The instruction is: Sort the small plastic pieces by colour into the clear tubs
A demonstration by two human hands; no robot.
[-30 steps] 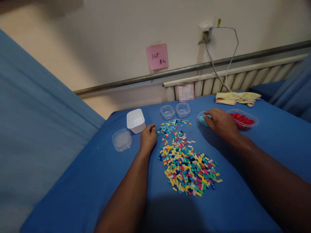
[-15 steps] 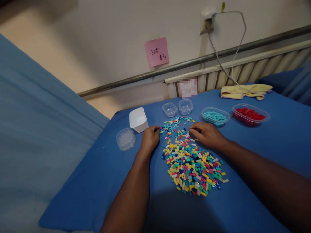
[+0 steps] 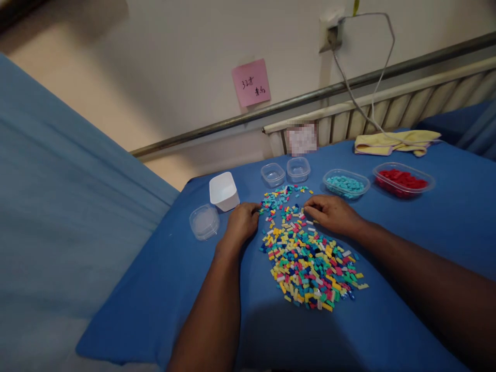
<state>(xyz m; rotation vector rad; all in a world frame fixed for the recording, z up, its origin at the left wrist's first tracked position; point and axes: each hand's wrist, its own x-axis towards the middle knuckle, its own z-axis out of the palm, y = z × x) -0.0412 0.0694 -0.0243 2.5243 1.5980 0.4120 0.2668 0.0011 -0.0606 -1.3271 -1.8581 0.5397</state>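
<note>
Small coloured toy bricks lie loose on the blue cloth, in a big heap (image 3: pixel 310 268) close to me and a smaller scatter (image 3: pixel 277 199) behind it. At the scatter's left edge, my left hand (image 3: pixel 243 223) rests with curled fingers, its index fingertip against the bricks. My right hand (image 3: pixel 331 213) is on the opposite side, thumb and fingers drawn together beside a few bricks. Whatever either hand may pinch is too small or hidden. Past my right hand stands a clear tub of turquoise bricks (image 3: pixel 346 186).
A clear tub of red bricks (image 3: pixel 403 181) sits far right, before a yellow cloth (image 3: pixel 397 143). Two small clear tubs (image 3: pixel 273 175) stand at the back. On the left are a white tub (image 3: pixel 225 191) and clear lids (image 3: pixel 204 223). A cable (image 3: pixel 349 90) hangs from the wall socket.
My left hand has shifted slightly, its index finger reaching further toward the bricks. My right hand stays nearly in place. The whole view has moved a little.
</note>
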